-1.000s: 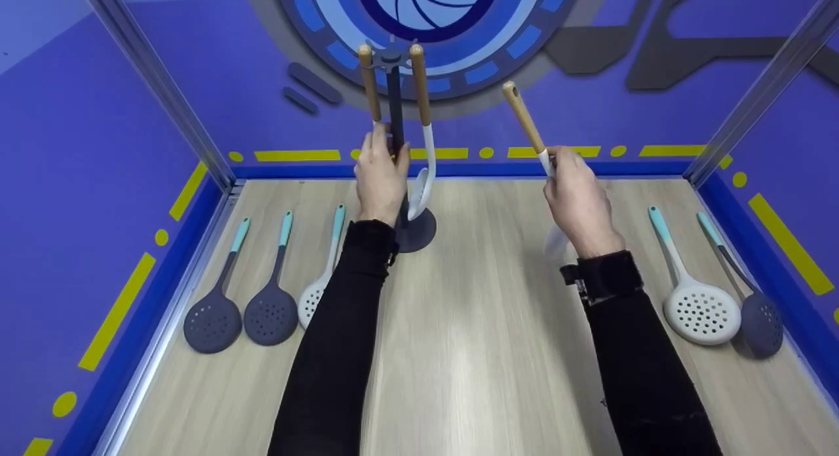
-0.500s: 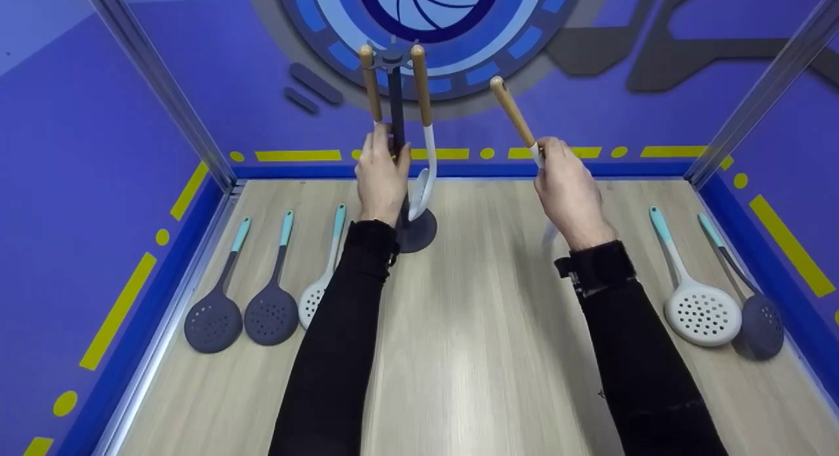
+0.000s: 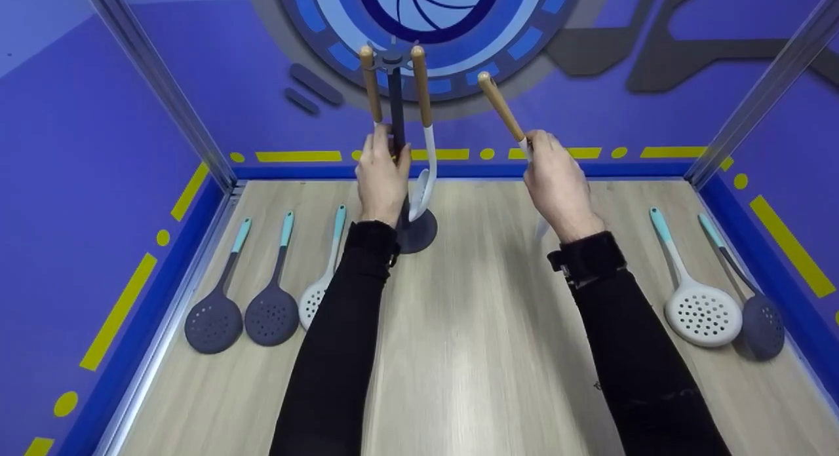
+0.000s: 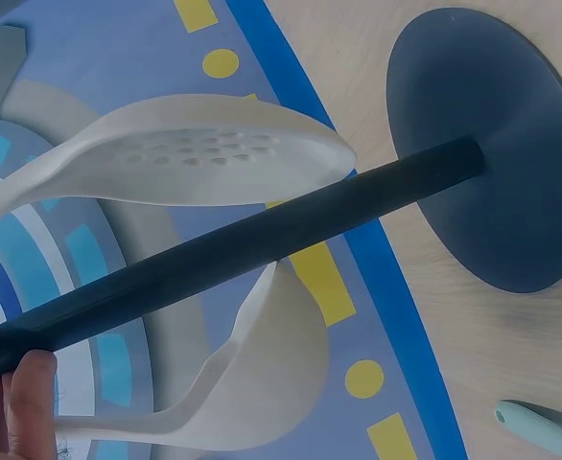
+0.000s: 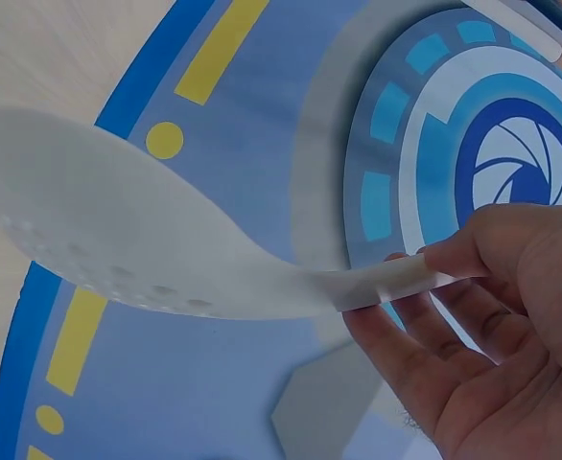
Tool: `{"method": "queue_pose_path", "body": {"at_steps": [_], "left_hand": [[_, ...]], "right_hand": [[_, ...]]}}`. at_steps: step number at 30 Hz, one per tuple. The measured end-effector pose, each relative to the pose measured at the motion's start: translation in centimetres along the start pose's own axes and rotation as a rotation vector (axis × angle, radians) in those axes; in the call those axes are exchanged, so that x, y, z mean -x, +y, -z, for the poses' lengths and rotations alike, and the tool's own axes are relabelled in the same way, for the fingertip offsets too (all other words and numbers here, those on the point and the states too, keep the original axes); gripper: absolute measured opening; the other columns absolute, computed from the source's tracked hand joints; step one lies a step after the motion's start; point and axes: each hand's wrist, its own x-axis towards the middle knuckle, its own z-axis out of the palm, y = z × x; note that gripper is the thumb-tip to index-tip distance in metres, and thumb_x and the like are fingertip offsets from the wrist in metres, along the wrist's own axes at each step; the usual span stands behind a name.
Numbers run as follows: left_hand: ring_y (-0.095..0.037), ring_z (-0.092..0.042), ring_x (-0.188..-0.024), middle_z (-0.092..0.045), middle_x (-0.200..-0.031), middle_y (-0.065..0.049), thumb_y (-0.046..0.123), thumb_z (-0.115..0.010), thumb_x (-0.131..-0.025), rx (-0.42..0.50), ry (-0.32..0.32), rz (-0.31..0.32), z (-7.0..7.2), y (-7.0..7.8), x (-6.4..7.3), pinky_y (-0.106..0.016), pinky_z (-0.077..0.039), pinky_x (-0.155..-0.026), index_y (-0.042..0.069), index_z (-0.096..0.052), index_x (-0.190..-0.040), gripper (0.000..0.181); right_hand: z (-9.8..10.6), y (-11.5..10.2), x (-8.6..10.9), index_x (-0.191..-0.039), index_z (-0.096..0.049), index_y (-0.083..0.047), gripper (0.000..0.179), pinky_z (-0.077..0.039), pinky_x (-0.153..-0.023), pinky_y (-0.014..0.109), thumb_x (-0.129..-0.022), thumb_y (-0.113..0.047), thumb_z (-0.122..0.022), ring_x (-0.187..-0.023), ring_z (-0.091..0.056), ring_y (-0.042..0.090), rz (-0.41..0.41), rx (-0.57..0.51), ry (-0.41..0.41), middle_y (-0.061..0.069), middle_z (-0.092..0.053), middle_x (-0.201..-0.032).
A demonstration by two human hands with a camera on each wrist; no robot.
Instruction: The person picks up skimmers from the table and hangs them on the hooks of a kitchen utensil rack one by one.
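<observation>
- Presently, my right grip [image 3: 558,184] is narrow: thumb and fingers pinch the white neck of a slotted spoon [image 5: 137,220].
- The slotted spoon is tilted; its wooden handle [image 3: 501,105] points up out of that grip, leaning toward a dark stand [image 3: 397,102], and its perforated head lies below the grip, apart from the stand.
- My left grip [image 3: 382,184] is wrapped round the stand's post, above its round base [image 3: 419,236].
- Just right of my left grip, a pale slotted utensil [image 4: 223,158] hangs at the stand, handle uppermost.
- On the post's other side hangs a white ladle [image 4: 271,374], its bowl hidden behind my left grip in the head view.
- Well left of that grip, on the wooden surface [image 3: 459,351], lie two dark skimmers [image 3: 271,315] and one white skimmer [image 3: 311,302], the last partly covered by my sleeve [image 3: 337,338].
- Well right of my right grip lie a pale skimmer [image 3: 703,315] and a dark-headed utensil [image 3: 762,325], side by side.
</observation>
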Motion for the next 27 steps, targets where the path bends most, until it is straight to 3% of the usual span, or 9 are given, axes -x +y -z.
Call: {"method": "queue_pose_path", "body": {"at_steps": [13,27], "left_hand": [[-0.035,-0.083,-0.126,-0.074,-0.139,-0.015,0.028,-0.072,-0.12,-0.023,-0.009,0.025,0.0,0.1,0.0,-0.05,-0.072,-0.105,0.01,-0.063,-0.158,0.043],[-0.038,-0.084,-0.123,-0.074,-0.14,-0.017,0.028,-0.073,-0.119,-0.016,-0.006,0.013,0.1,0.1,0.1,-0.051,-0.072,-0.103,0.009,-0.063,-0.16,0.046]], "right_hand": [[-0.4,-1.3,-1.5,-0.154,-0.061,0.006,0.033,-0.066,-0.1,0.064,-0.122,-0.001,-0.052,-0.124,-0.075,0.053,0.025,0.015,-0.01,0.031,-0.073,-0.139],[-0.5,-2.7,-3.0,-0.152,-0.059,0.006,0.034,-0.068,-0.099,0.062,-0.118,0.003,-0.055,-0.125,-0.077,0.052,0.024,0.001,-0.054,0.031,-0.073,-0.14]]}}
